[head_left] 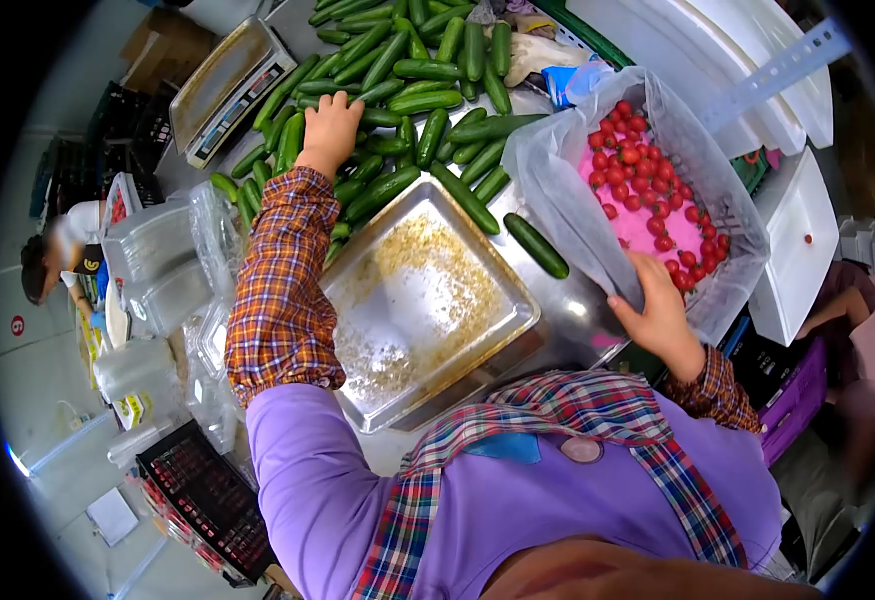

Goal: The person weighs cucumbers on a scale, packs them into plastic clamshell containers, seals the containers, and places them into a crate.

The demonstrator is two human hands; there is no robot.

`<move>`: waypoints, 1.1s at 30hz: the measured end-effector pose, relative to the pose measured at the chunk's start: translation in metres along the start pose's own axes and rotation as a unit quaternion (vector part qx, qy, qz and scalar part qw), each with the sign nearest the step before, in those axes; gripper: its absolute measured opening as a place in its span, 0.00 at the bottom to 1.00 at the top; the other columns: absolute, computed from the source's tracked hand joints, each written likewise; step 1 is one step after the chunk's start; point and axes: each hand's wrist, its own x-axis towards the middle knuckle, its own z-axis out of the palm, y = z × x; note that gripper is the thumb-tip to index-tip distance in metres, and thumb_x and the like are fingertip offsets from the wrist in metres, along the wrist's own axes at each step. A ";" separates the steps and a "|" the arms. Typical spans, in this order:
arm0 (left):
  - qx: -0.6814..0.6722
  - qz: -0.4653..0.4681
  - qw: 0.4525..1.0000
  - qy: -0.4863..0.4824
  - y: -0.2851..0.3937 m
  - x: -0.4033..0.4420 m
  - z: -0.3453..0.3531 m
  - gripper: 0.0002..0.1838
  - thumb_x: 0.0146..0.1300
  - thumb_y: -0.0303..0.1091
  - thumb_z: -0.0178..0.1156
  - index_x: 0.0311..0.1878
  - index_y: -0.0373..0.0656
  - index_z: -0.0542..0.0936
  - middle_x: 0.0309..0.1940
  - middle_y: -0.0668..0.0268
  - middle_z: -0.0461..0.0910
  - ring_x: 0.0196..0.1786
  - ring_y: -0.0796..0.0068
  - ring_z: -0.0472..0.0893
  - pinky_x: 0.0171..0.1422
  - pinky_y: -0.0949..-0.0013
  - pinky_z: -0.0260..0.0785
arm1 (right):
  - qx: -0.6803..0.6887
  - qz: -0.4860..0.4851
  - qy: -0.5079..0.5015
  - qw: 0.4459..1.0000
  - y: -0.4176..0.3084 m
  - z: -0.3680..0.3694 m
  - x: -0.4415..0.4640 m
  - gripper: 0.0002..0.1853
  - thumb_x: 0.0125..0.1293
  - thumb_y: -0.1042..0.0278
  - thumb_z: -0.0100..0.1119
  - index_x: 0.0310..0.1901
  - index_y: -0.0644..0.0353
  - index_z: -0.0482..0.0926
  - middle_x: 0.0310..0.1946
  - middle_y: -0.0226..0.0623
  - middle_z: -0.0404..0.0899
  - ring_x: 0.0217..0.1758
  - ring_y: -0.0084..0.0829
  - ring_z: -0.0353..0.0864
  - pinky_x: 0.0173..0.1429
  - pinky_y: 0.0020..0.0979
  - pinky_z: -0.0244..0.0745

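Observation:
My left hand [332, 134] reaches into a heap of green cucumbers [427, 70], its fingers curled over one of them; the undersides of the fingers are hidden. At the near edge of a plastic-lined box of cherry tomatoes [647, 180], my right hand [660, 315] grips the grey plastic liner [607, 262], thumb on the near side and fingers over the rim. A shallow metal tray [412, 300] with wet, brownish residue lies between my arms. One cucumber [535, 246] rests apart, between the tray and the box.
A weighing scale [229, 90] stands at the far left. Clear plastic containers [152, 275] are stacked left of my arm, above a black crate [207, 500]. White foam boxes [797, 245] stand at right. Another person [75, 240] is at far left, and someone's arm [842, 310] shows at right.

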 end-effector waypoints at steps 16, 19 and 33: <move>-0.250 0.103 0.962 0.028 0.023 0.057 -0.043 0.17 0.52 0.34 0.60 0.43 0.36 0.71 0.43 0.52 0.72 0.44 0.51 0.76 0.48 0.54 0.71 | 0.016 0.033 -0.008 0.999 0.005 -0.005 0.007 0.30 0.51 0.71 0.63 0.58 0.65 0.68 0.52 0.52 0.72 0.54 0.51 0.73 0.56 0.40 0.69; -0.339 0.184 0.922 0.030 0.099 0.087 -0.050 0.18 0.51 0.36 0.61 0.43 0.38 0.73 0.41 0.51 0.77 0.44 0.52 0.78 0.48 0.54 0.72 | 0.031 0.040 -0.005 0.999 0.005 -0.008 0.010 0.30 0.51 0.71 0.63 0.57 0.64 0.68 0.51 0.51 0.72 0.54 0.50 0.73 0.56 0.39 0.70; -0.267 0.061 0.959 -0.069 0.138 0.057 -0.093 0.22 0.46 0.40 0.67 0.46 0.45 0.79 0.38 0.55 0.81 0.43 0.56 0.80 0.49 0.58 0.72 | 0.052 0.014 -0.013 0.998 0.011 -0.006 -0.009 0.31 0.51 0.71 0.63 0.59 0.66 0.65 0.52 0.54 0.71 0.54 0.51 0.73 0.57 0.40 0.69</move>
